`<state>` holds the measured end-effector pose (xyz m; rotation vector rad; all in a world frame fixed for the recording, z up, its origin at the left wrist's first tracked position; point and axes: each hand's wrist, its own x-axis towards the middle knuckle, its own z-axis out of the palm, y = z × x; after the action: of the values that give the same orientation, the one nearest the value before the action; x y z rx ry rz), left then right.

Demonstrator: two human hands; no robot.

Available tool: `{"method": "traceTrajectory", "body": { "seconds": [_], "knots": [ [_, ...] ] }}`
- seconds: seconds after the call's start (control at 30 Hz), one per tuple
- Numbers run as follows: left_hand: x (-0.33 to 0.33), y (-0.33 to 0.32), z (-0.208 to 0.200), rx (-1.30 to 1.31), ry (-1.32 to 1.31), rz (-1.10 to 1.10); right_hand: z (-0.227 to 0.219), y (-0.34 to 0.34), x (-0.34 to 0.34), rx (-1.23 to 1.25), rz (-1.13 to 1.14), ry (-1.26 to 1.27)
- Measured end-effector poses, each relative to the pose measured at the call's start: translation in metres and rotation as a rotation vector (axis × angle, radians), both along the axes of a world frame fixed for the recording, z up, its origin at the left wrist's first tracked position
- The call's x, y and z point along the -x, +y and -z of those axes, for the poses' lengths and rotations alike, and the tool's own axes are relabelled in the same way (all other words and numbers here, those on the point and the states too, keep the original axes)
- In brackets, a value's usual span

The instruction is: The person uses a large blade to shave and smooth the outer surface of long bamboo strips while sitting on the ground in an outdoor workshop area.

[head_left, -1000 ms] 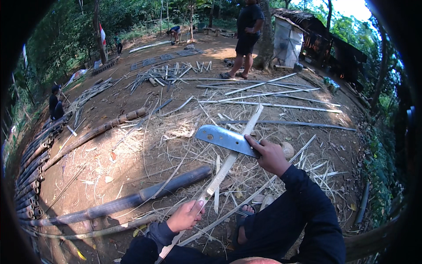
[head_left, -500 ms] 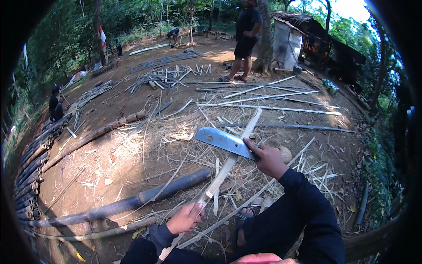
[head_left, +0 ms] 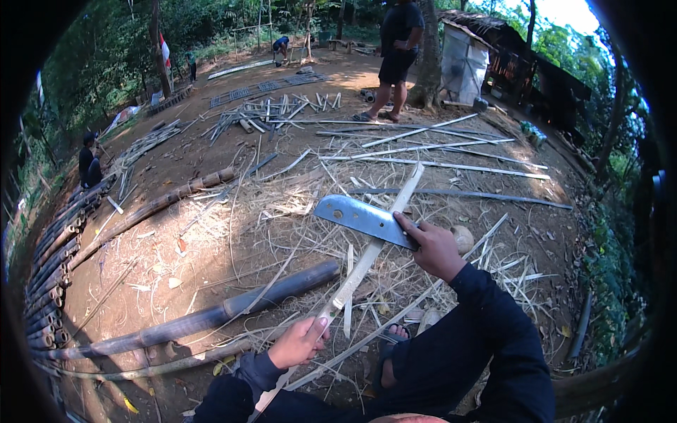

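My left hand is closed round the lower part of a pale bamboo strip, its thumb lying along the top. The strip slants away from me, up and to the right. My right hand grips a broad-bladed knife, and its handle is hidden inside the fist. The grey blade, rounded at the tip and pierced with holes, points left and lies across the strip's upper half. Whether its edge bites into the bamboo cannot be seen.
Thick dark bamboo poles lie at the left, beside stacked culms. Shavings litter the ground, and a round pale object sits by my right hand. Long strips lie beyond. A person stands near a tree; others are farther off.
The whole view has shifted slightly, with the ground sliding up in the picture. My hands, the knife and the bamboo strip keep nearly the same places relative to each other.
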<state>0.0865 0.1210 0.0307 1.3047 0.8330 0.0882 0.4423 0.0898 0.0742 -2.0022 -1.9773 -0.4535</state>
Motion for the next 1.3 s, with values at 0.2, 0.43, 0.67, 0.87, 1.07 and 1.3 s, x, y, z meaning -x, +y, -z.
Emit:
{"method": "traceTrajectory", "body": {
  "seconds": [0.2, 0.43, 0.67, 0.87, 1.07, 1.3],
  "knots": [
    [-0.001, 0.0, -0.003, 0.031, -0.01, 0.0, -0.001, -0.001, -0.001, 0.005, 0.008, -0.002],
    [-0.001, 0.0, -0.004, 0.054, -0.026, 0.002, -0.001, -0.001, -0.001, 0.001, -0.009, 0.0],
    [-0.002, -0.001, -0.006, 0.04, -0.011, 0.006, -0.003, -0.003, 0.001, 0.01, 0.007, 0.004],
    [-0.002, -0.003, -0.004, 0.03, -0.027, 0.003, -0.018, -0.008, 0.016, 0.0, -0.013, -0.012],
    [0.001, 0.0, 0.0, 0.083, -0.03, 0.0, -0.011, -0.013, 0.036, -0.002, -0.118, -0.053],
    [0.001, 0.0, 0.001, -0.076, -0.01, 0.0, -0.012, -0.029, 0.057, 0.024, -0.263, -0.093]
  ]
}}
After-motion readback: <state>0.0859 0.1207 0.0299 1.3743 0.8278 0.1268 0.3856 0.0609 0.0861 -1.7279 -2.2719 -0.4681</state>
